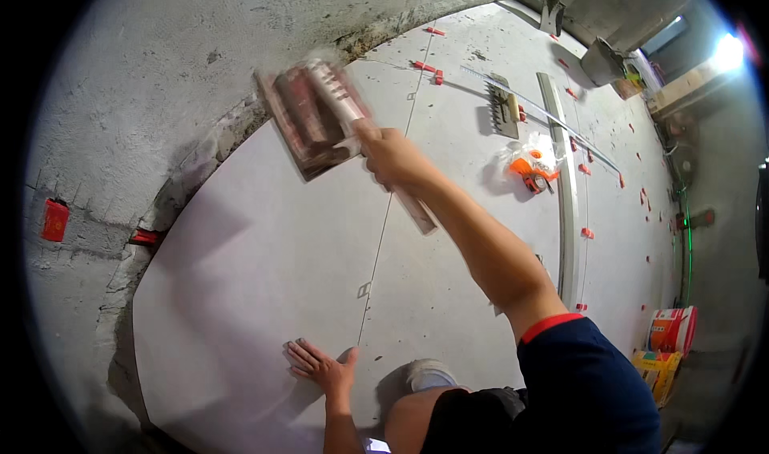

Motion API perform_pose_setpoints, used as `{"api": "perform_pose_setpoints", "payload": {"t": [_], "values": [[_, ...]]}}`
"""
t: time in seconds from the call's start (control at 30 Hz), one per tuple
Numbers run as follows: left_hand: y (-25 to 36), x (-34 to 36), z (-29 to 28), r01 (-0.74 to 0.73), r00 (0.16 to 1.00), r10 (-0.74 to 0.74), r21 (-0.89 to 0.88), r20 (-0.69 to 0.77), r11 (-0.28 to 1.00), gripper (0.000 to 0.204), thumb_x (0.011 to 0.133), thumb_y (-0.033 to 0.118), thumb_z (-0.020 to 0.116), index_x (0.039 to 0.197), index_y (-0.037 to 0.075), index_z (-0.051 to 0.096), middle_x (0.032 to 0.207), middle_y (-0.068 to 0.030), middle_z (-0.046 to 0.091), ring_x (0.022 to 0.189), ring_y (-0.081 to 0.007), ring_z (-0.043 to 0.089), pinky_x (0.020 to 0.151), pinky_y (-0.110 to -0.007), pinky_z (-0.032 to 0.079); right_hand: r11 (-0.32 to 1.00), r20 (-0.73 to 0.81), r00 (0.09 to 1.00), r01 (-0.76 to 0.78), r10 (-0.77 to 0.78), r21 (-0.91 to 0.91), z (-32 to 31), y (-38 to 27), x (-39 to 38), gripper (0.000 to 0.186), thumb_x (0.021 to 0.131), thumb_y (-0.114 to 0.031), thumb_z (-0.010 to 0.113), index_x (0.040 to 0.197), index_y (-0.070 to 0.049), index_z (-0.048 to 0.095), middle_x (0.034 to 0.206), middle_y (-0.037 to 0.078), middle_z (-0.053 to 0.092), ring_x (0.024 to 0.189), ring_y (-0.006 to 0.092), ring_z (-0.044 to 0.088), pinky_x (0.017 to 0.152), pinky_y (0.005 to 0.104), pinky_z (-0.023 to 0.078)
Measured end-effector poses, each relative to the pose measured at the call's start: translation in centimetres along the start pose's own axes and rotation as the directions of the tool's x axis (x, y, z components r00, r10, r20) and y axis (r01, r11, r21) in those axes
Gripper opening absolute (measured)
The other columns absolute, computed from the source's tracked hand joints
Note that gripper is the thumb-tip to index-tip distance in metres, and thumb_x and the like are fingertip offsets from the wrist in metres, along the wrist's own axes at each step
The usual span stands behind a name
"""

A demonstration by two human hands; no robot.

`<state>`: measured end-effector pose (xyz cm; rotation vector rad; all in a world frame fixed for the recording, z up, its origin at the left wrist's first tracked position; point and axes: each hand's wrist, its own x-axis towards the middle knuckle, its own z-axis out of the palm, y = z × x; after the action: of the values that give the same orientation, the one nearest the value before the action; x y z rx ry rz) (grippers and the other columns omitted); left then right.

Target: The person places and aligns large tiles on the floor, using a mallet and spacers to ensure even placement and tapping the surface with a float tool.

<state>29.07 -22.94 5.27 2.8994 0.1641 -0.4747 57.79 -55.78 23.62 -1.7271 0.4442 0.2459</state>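
Note:
My right hand [384,153] is closed on the pale handle of a motion-blurred, broad flat tool [300,113] with red parts, over the tile edge by the rough wall [104,69]. My left hand [323,367] lies open, fingers spread, on the large light-grey tile [232,278] near the bottom. A thin seam with a small clip runs between the tiles. To the right of the tool lie a notched trowel [503,105], a clear bag with orange pieces [533,157] and an orange-black tape measure [535,183].
A long straightedge [567,246] and a thin metal ruler [593,149] lie among red levelling pieces [587,234]. A bucket [602,60] stands at the back right. Bright containers [665,330] stand at lower right, below a green laser line. The wall bounds the tiles on the left.

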Motion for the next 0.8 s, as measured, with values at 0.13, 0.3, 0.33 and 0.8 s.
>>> {"api": "perform_pose_setpoints", "payload": {"t": [0.13, 0.3, 0.33, 0.8], "values": [[-0.1, 0.1, 0.3, -0.021, 1.0, 0.021, -0.033, -0.004, 0.999, 0.136, 0.071, 0.07, 0.075, 0.156, -0.006, 0.001, 0.163, -0.0311, -0.004, 0.153, -0.0451, -0.006, 0.116, -0.068, 0.003, 0.951, -0.425, 0.856, 0.217, -0.294, -0.22, 0.3, 5.5, 0.9, 0.064, 0.103, -0.06, 0.037, 0.086, -0.001, 0.054, 0.056, 0.006, 0.053, 0.048, 0.0183, 0.056, 0.042, 0.033, 0.045], [-0.1, -0.1, 0.0, -0.042, 0.999, 0.042, 0.03, -0.022, 0.999, 0.138, 0.071, 0.071, 0.074, 0.156, -0.007, -0.003, 0.163, -0.0306, -0.007, 0.153, -0.0437, -0.01, 0.117, -0.067, 0.0, 0.906, -0.376, 0.926, -0.147, -0.014, -0.396, 3.2, 5.7, 11.7, 0.061, 0.103, -0.051, 0.041, 0.109, 0.006, 0.062, 0.073, 0.019, 0.067, 0.067, 0.0317, 0.068, 0.065, 0.0449, 0.055], [-0.1, -0.2, 0.0, -0.01, 1.0, 0.01, 0.063, 0.009, 0.998, 0.139, 0.07, 0.073, 0.072, 0.156, -0.007, -0.002, 0.163, -0.0304, -0.006, 0.153, -0.0435, -0.009, 0.117, -0.067, 0.0, 0.857, -0.219, 0.973, -0.176, 0.076, -0.485, 1.6, 3.9, 13.0, 0.059, 0.102, -0.051, 0.044, 0.105, 0.005, 0.061, 0.073, 0.018, 0.066, 0.062, 0.0298, 0.066, 0.065, 0.0447, 0.054], [0.3, 0.1, -0.5, 0.015, 0.998, -0.019, 0.083, 0.053, 0.996, 0.142, 0.068, 0.082, 0.067, 0.156, -0.006, -0.002, 0.163, -0.031, -0.004, 0.153, -0.0442, -0.008, 0.115, -0.07, -0.002, 0.838, -0.37, 0.927, -0.255, 0.068, -0.483, -1.7, 4.8, 13.5, 0.062, 0.105, -0.05, 0.036, 0.095, 0.004, 0.063, 0.073, 0.019, 0.068, 0.061, 0.0337, 0.069, 0.06, 0.0472, 0.055]]}}
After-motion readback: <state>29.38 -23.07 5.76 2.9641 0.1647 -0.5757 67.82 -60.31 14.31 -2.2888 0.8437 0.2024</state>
